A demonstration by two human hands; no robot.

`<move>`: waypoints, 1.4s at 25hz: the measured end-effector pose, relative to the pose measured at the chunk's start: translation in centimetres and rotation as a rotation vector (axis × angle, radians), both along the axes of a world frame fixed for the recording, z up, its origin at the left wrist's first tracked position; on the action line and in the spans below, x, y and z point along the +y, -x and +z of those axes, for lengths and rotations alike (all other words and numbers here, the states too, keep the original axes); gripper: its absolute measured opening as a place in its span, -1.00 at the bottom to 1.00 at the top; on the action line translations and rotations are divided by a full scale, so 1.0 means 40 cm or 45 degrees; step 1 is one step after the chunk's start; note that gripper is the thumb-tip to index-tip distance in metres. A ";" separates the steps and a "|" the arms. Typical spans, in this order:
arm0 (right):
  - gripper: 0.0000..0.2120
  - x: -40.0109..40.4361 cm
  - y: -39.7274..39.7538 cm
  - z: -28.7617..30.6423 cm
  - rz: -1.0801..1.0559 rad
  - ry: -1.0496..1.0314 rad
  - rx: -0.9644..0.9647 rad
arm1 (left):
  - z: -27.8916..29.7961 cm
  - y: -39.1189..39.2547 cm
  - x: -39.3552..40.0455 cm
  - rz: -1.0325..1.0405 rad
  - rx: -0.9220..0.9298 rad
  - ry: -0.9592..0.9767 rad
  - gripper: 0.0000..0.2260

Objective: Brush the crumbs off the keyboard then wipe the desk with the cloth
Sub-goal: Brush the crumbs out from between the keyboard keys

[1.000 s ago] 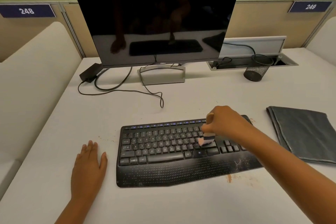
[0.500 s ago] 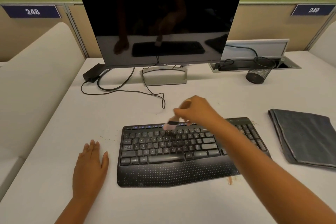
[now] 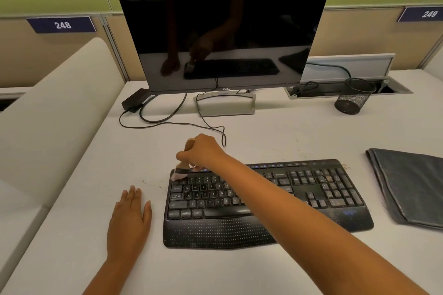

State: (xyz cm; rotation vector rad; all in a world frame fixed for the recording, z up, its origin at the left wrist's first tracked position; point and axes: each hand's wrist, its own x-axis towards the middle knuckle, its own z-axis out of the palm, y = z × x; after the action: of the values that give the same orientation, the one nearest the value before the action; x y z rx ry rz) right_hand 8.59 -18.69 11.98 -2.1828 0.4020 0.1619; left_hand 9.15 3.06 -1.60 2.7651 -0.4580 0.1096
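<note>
Crumbs [image 3: 153, 184] lie scattered on the worktop [image 3: 275, 132] just past the left hand's [image 3: 130, 218] fingertips, between them and the keyboard [image 3: 311, 189]. That hand lies flat, palm down, fingers straight and close together, holding nothing, just beside the keyboard's near-left edge. To its right, the right hand [image 3: 203, 151] has its fingers curled tight round the wooden handle of a small brush [image 3: 179, 174], whose pale bristles sit on the far-left corner of the keyboard. A second ago those bristles were among the keys right of centre; half a second ago they were over the top row near the middle. So the stroke has run leftward across the board and reached its edge, which I take to mean this pass is ending and debris is being pushed off that side. Further right of the gripping fingers, specks still show around the number pad. The folded grey cloth [image 3: 412, 187] lies untouched, well apart.
</note>
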 end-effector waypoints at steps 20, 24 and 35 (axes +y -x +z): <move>-0.80 -0.437 0.318 0.064 -0.447 0.423 0.272 | -0.013 0.001 0.009 -0.013 -0.028 -0.024 -0.57; -0.77 -0.399 0.377 0.006 -0.480 0.558 0.004 | -0.011 -0.003 0.003 -0.016 -0.015 -0.013 -0.56; -0.53 -0.389 0.338 -0.041 -0.573 0.389 -0.273 | -0.004 0.002 0.003 -0.014 -0.004 -0.023 -0.55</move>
State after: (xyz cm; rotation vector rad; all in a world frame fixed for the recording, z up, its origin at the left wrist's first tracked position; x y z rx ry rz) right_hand -4.93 -34.24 10.33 -2.3101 0.8226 -0.4012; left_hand 9.07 3.16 -1.75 2.7799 -0.4772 0.1079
